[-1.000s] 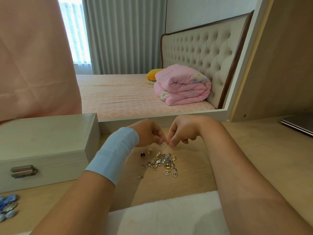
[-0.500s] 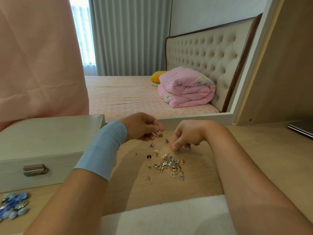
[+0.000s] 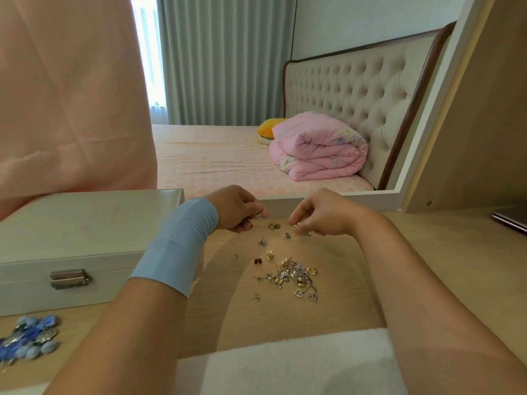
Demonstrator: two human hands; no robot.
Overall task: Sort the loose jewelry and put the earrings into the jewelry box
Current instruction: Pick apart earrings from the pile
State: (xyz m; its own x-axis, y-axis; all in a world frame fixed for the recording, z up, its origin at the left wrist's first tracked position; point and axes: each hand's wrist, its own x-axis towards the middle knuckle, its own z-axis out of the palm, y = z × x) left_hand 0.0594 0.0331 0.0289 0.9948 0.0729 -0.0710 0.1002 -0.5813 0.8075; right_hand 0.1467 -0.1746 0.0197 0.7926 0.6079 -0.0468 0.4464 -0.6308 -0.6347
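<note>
A tangled pile of loose jewelry [image 3: 293, 276] lies on the wooden desk, with single earrings scattered around it, among them a small bow-shaped earring [image 3: 274, 225] and a red stud [image 3: 257, 261]. My left hand [image 3: 238, 210], with a blue band on the wrist, pinches a small silver earring [image 3: 258, 215] between thumb and fingertips. My right hand [image 3: 316, 216] pinches another small earring [image 3: 296, 225] just above the desk. The grey-white jewelry box [image 3: 74, 238] stands shut at the left, its metal clasp [image 3: 68, 278] facing me.
A mirror frame [image 3: 336, 195] runs along the back of the desk, reflecting a bed. Blue beaded jewelry [image 3: 28, 337] lies at the near left. A white fluffy cloth [image 3: 285, 363] covers the front edge. A dark flat device [image 3: 510, 219] lies at the far right.
My hands have separated from touching over the pile. The left one has drawn left with an earring, and a few earrings now lie spread out behind the pile.
</note>
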